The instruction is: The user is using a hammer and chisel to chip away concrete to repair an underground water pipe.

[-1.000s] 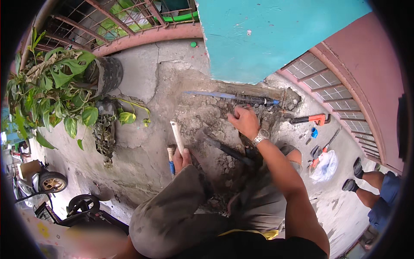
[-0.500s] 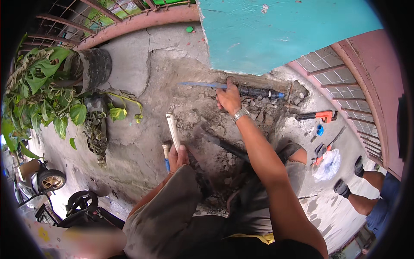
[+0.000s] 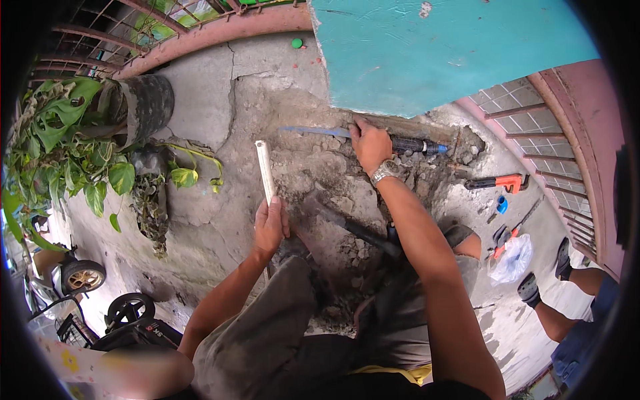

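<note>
My left hand [image 3: 271,223] is closed round a narrow white stick [image 3: 265,172] that stands up from the fist. A small dark hole shows at the stick's upper end. Over the shallow broken trench, my right hand [image 3: 371,148], with a metal watch [image 3: 385,173] on the wrist, is curled over a blue pipe [image 3: 313,130], one finger reaching toward the wall's foot. The palm covers the place where the pipe meets a black fitting [image 3: 408,145]. Between my arms lies a black-handled tool [image 3: 363,235], its far end blurred against the rubble.
A turquoise wall panel [image 3: 453,57] overhangs the trench. At right lie an orange-and-black pipe wrench [image 3: 500,183], a blue fitting [image 3: 502,204] and a clear plastic bag [image 3: 512,259]. Another person's feet [image 3: 530,291] stand beyond. Potted plants [image 3: 150,107] and a wheeled vehicle [image 3: 127,320] are at left.
My left hand has shifted up and away from my knee with the white stick. A pale, blue-ended piece beside it no longer shows. My right hand has moved slightly right along the pipe.
</note>
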Demonstrator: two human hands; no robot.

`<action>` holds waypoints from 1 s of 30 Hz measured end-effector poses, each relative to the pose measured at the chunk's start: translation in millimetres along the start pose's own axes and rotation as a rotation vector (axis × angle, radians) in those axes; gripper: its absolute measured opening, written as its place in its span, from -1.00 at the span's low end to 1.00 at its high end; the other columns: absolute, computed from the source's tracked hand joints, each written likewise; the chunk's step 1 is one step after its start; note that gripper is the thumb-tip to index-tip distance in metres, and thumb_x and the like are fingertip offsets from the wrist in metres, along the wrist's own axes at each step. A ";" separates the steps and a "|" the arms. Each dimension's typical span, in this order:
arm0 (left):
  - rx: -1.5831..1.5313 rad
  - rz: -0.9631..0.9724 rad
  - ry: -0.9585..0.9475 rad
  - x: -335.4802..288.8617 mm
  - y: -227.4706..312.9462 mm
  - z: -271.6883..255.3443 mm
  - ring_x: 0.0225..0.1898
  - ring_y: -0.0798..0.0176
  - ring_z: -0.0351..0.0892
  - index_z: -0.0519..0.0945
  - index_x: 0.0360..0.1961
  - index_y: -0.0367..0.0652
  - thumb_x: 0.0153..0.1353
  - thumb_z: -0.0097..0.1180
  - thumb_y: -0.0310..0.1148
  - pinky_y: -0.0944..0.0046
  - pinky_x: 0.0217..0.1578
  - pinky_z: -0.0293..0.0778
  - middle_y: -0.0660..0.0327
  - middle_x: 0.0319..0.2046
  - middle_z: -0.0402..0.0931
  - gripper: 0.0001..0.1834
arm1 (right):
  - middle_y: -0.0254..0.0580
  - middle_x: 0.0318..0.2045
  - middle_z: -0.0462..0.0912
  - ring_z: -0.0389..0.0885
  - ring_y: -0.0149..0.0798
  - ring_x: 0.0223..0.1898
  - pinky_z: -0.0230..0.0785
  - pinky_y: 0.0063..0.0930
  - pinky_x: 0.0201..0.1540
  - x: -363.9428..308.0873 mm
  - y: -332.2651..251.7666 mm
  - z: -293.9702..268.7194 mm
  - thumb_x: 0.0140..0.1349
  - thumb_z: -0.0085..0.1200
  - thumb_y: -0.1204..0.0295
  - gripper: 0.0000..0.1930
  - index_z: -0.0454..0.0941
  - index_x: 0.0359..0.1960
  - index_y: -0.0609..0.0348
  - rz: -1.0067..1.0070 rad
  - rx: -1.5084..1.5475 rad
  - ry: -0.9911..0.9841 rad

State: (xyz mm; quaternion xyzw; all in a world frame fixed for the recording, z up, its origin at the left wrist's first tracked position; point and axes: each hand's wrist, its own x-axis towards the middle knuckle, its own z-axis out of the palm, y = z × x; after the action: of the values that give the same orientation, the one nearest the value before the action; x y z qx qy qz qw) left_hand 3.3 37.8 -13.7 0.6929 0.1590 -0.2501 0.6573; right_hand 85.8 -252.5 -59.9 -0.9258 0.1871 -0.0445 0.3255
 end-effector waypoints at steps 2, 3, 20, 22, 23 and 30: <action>0.115 0.049 -0.028 -12.3 -11.4 4.6 -0.72 0.45 0.29 0.46 -0.24 -0.18 0.55 -0.14 -0.11 0.39 -0.69 0.27 0.33 -0.68 0.34 -0.64 | 0.13 -0.49 0.69 0.70 0.20 -0.41 0.58 0.06 -0.29 4.5 3.8 -2.0 0.37 0.01 0.22 -0.70 0.63 -0.10 0.17 -0.102 -0.130 -0.039; 0.117 0.051 -0.040 -12.2 -14.8 6.9 -0.72 0.45 0.29 0.46 -0.24 -0.18 0.55 -0.14 -0.11 0.39 -0.69 0.27 0.33 -0.68 0.34 -0.64 | 0.13 -0.49 0.69 0.70 0.20 -0.41 0.58 0.06 -0.29 11.4 9.8 -4.0 0.37 0.01 0.22 -0.70 0.63 -0.10 0.17 -0.093 -0.135 -0.031; 0.170 0.205 -0.104 -16.0 -20.4 -0.9 -0.69 0.47 0.29 0.48 -0.17 -0.23 0.55 -0.15 -0.10 0.42 -0.64 0.27 0.33 -0.64 0.37 -0.62 | -0.01 -0.51 0.72 0.72 0.11 -0.44 0.58 0.00 -0.35 28.1 23.7 -16.8 0.29 -0.01 0.43 -0.78 0.57 -0.06 0.09 -0.449 -0.406 -0.230; 0.170 0.217 -0.090 -15.5 -22.6 -4.3 -0.69 0.46 0.29 0.48 -0.18 -0.23 0.55 -0.14 -0.10 0.41 -0.64 0.27 0.33 -0.65 0.37 -0.62 | -0.05 -0.50 0.72 0.69 0.15 -0.46 0.55 0.07 -0.34 14.6 18.1 -18.0 0.34 0.04 0.31 -0.84 0.58 -0.12 -0.01 -0.412 -0.194 -0.040; 0.175 0.222 -0.089 -17.2 -21.6 -3.7 -0.69 0.46 0.30 0.48 -0.18 -0.23 0.55 -0.14 -0.10 0.40 -0.64 0.27 0.33 -0.65 0.37 -0.62 | -0.05 -0.50 0.72 0.69 0.15 -0.46 0.55 0.07 -0.34 11.2 16.0 -19.9 0.34 0.04 0.31 -0.84 0.58 -0.12 -0.01 -0.430 -0.188 -0.045; 0.319 0.283 -0.103 -14.6 -23.5 -1.0 -0.69 0.46 0.34 0.45 -0.27 -0.18 0.54 -0.12 -0.10 0.39 -0.63 0.30 0.34 -0.67 0.38 -0.63 | 0.07 -0.51 0.70 0.69 0.18 -0.44 0.53 0.09 -0.34 22.6 3.2 -23.9 0.35 0.05 0.26 -0.81 0.64 -0.20 0.05 -0.243 -0.368 -0.163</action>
State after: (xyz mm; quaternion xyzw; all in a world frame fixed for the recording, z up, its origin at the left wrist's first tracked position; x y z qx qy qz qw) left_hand -21.6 42.4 -25.1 0.7898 -0.0151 -0.2125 0.5752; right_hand 100.9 -277.4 -44.1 -0.9858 0.0526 0.0265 0.1575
